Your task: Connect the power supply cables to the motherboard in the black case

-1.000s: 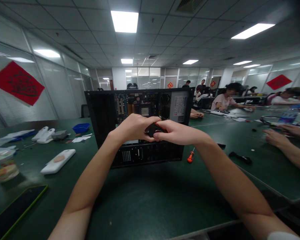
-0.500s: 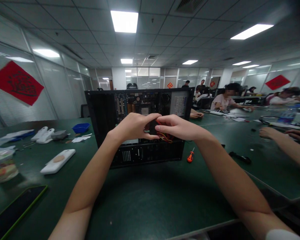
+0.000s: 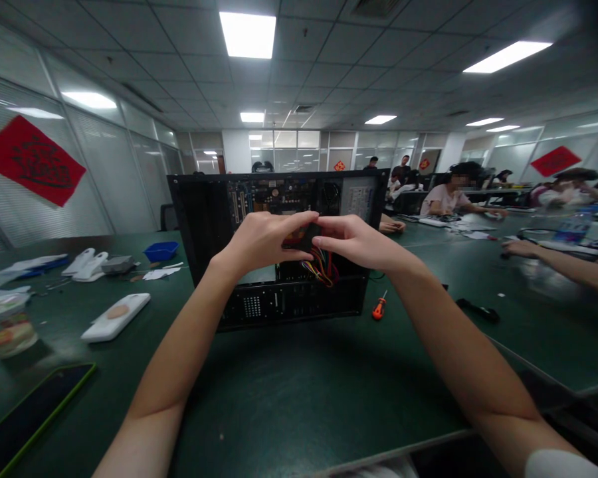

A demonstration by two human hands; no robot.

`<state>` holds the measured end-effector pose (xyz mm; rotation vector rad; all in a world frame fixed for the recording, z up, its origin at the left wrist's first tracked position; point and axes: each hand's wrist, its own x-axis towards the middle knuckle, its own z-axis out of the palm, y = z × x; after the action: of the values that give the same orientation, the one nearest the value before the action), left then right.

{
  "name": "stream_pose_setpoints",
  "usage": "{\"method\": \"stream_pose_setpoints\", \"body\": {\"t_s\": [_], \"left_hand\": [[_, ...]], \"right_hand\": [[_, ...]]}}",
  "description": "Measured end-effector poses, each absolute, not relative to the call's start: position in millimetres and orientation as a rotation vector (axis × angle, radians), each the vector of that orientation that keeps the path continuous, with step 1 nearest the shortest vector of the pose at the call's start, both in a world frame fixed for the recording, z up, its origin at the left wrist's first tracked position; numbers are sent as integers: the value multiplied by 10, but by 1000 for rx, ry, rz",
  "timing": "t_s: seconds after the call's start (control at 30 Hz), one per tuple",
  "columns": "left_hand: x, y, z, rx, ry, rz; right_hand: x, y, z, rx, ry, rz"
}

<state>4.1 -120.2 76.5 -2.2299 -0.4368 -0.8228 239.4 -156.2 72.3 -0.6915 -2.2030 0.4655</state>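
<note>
Computer case (image 3: 299,302), one, black, stands at the middle of your green table (image 3: 289,392), its open side facing you; both your hands work in front of that opening. Starting from the left, one large red paper sign (image 3: 33,160) is on the glass wall, and below it one tub (image 3: 7,330) and one dark phone (image 3: 34,415) with a green edge lie nearest you. Next come one white device (image 3: 117,317) bearing a round tan spot, two white objects (image 3: 86,265) side by side, one grey block (image 3: 118,265) and one blue tray (image 3: 161,251). Your left hand (image 3: 259,244) curves thumb and fingers around one black connector (image 3: 309,232); you can't tell from this angle whether it presses on it. One bundle of coloured wires (image 3: 327,272), too tangled to count, hangs below. Your right hand (image 3: 356,240) pinches the connector between thumb and fingers, fingertips close against your left. Just right of the case lies one orange-handled screwdriver (image 3: 379,309), then one black strap-like piece (image 3: 478,310). Farther right, one co-worker's forearm (image 3: 568,264) reaches over the table, near one clear bottle (image 3: 573,227).
</note>
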Motion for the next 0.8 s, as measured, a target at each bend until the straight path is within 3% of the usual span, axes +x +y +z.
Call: {"method": "stream_pose_setpoints", "body": {"t_s": [0.53,0.8], "left_hand": [[108,-1117,722,-1911,-322,-932],[68,-1135,748,-2059,-376,-909]], "right_hand": [[2306,-1441,618,-693,-1788,152],[2373,-1441,651,-803,-1904,270]]}}
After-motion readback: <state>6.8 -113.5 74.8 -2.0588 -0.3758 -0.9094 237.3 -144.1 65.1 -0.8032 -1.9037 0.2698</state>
